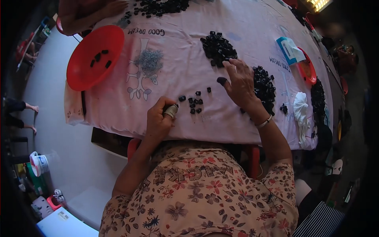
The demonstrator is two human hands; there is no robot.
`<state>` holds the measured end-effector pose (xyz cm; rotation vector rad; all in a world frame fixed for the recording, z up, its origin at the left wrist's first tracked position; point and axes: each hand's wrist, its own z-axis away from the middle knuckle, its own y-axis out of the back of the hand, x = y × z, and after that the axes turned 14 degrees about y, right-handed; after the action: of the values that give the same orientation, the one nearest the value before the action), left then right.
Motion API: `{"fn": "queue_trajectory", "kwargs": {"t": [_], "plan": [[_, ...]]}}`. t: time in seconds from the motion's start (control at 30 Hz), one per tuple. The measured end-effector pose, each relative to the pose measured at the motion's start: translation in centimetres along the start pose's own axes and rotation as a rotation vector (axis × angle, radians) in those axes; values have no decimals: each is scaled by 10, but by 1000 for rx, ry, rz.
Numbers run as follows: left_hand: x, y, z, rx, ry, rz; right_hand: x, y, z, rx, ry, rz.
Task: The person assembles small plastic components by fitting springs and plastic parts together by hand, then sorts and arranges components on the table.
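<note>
My left hand (160,119) is closed near the table's front edge, a pale wrap around one finger. A small black part (176,106) shows just at its fingertips, mostly hidden. My right hand (241,82) is stretched out with fingers apart, a black cover on its thumb. Its fingertips reach the near edge of a heap of black parts (216,46). A second black heap (263,89) lies under and beside the right wrist. Between my hands sits a small cluster of black pieces (195,103), with tiny loose bits around it.
A red basin (95,57) with several black pieces stands at the left. Beside it lies a patch of small silvery bits (150,62). Another person's arm (92,15) rests near a far black heap (162,7). At right are a tissue pack (291,50), a red dish (308,71) and a white cloth (301,112).
</note>
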<state>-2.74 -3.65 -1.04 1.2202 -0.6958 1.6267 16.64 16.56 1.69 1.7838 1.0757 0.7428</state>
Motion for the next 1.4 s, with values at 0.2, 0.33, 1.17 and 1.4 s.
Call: {"fn": "queue_trajectory", "kwargs": {"t": [0.2, 0.33, 1.17, 1.4], "plan": [[-1, -2, -2, -24, 15, 18, 19, 2, 71, -38, -99, 98], [-3, -3, -3, 22, -16, 44, 31, 5, 76, 5, -114, 120], [-8, -6, -2, 29, -28, 49, 19, 14, 88, -15, -21, 60], [-4, -7, 0, 45, -42, 74, 31, 39, 14, 167, -79, -208]]}}
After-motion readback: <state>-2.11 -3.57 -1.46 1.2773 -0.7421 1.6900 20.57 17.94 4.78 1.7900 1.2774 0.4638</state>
